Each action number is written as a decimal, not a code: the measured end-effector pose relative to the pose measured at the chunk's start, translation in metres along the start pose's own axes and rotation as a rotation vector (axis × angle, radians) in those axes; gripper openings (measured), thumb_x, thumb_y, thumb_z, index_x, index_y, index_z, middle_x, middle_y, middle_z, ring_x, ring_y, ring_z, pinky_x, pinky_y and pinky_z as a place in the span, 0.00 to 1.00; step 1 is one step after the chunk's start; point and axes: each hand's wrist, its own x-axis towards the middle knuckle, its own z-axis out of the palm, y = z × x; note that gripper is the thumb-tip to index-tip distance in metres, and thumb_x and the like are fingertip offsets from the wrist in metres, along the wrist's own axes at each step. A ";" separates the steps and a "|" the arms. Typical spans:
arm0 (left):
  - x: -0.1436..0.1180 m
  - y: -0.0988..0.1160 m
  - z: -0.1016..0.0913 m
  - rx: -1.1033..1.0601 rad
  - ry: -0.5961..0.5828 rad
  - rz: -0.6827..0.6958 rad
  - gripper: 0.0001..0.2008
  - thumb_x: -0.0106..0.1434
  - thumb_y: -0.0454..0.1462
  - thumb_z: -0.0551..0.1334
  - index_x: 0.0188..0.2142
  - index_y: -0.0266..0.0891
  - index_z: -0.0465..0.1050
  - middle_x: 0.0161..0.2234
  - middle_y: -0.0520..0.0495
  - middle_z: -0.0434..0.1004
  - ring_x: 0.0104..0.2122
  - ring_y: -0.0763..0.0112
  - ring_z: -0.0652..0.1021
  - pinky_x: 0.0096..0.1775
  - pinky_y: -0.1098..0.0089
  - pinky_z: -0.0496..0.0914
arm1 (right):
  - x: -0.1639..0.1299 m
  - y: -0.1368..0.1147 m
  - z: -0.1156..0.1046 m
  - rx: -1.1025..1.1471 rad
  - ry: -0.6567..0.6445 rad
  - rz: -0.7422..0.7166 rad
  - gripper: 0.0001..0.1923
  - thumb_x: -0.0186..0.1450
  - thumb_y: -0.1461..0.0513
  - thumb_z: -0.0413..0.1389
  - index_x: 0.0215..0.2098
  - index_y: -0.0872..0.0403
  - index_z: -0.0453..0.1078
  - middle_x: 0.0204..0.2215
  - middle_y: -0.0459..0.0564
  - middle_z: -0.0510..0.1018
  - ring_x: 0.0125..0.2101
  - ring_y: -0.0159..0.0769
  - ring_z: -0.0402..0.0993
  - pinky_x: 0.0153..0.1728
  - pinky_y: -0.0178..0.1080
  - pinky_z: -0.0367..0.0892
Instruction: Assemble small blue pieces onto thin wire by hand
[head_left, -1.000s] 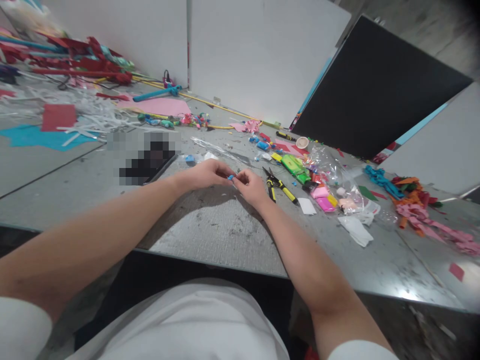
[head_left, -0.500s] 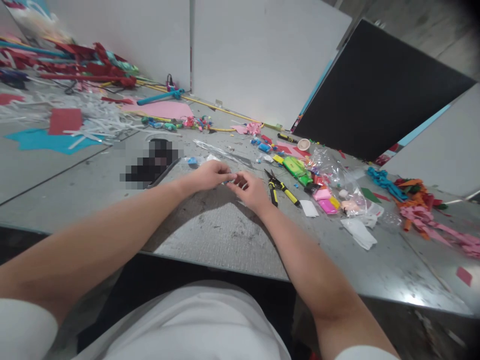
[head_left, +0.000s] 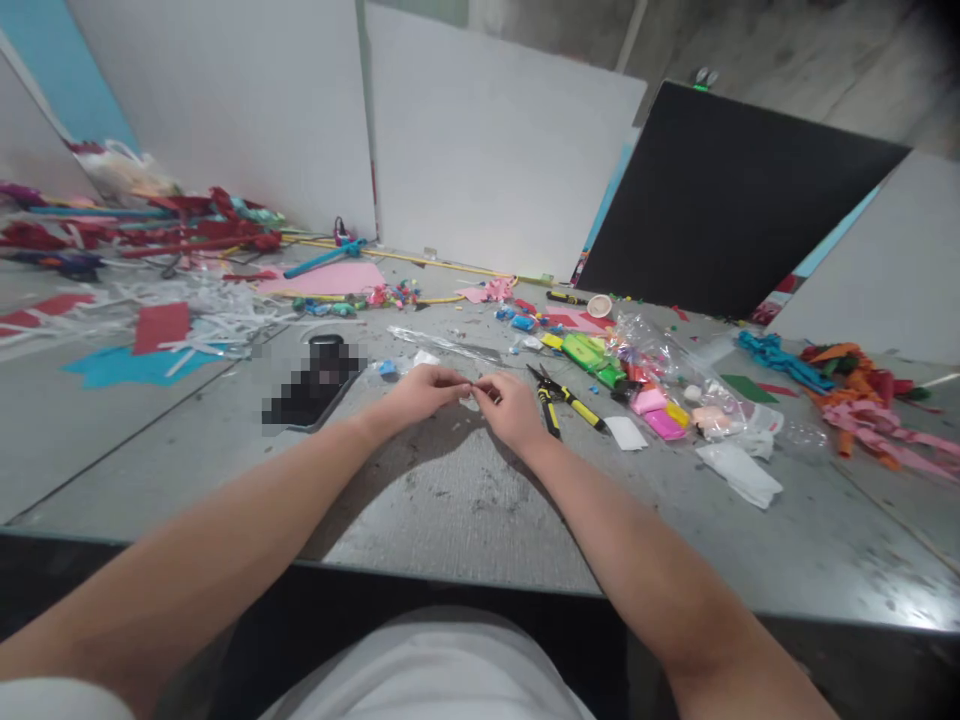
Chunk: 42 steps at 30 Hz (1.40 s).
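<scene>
My left hand [head_left: 427, 393] and my right hand [head_left: 508, 408] meet fingertip to fingertip over the grey table [head_left: 450, 510]. Both are closed in a pinch; whatever lies between the fingers is too small to make out. Just right of my right hand lie pliers [head_left: 566, 397] with yellow and black handles, jaws pointing away. Beyond my hands is a bundle of thin silvery wires [head_left: 439, 345]. A small blue lump [head_left: 387, 368] and a white scrap [head_left: 426, 358] rest beside my left hand.
A phone-like dark object [head_left: 315, 385], partly pixelated, lies left. Right are bright clay packets [head_left: 592, 358], clear plastic bags [head_left: 660, 350] and white paper [head_left: 741, 474]. White shredded strips [head_left: 202, 300] and red paper [head_left: 161, 328] cover the far left. A black panel [head_left: 735, 200] stands behind.
The view has tilted up and shifted a little, so the table's contents sit lower. My hands stay together, with the right fingers drawn into a tighter pinch.
</scene>
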 end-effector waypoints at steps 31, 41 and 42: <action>0.007 -0.015 -0.003 -0.108 0.030 0.035 0.13 0.54 0.43 0.74 0.34 0.36 0.85 0.32 0.41 0.84 0.31 0.65 0.78 0.38 0.64 0.70 | -0.002 0.008 0.008 0.054 -0.060 -0.016 0.07 0.68 0.59 0.57 0.37 0.51 0.77 0.33 0.50 0.82 0.35 0.38 0.77 0.35 0.37 0.68; 0.003 -0.008 -0.003 -0.072 -0.052 0.024 0.14 0.55 0.45 0.72 0.34 0.36 0.83 0.28 0.46 0.81 0.28 0.68 0.75 0.33 0.67 0.67 | 0.000 0.004 0.006 0.112 -0.039 0.030 0.08 0.64 0.60 0.54 0.26 0.50 0.65 0.23 0.43 0.70 0.27 0.34 0.66 0.30 0.35 0.59; 0.003 -0.008 -0.002 -0.076 -0.043 0.018 0.15 0.55 0.46 0.73 0.33 0.36 0.83 0.28 0.46 0.81 0.28 0.68 0.75 0.33 0.67 0.66 | 0.000 0.004 0.005 0.125 0.001 0.069 0.10 0.64 0.60 0.52 0.25 0.50 0.62 0.21 0.42 0.68 0.26 0.34 0.64 0.29 0.36 0.57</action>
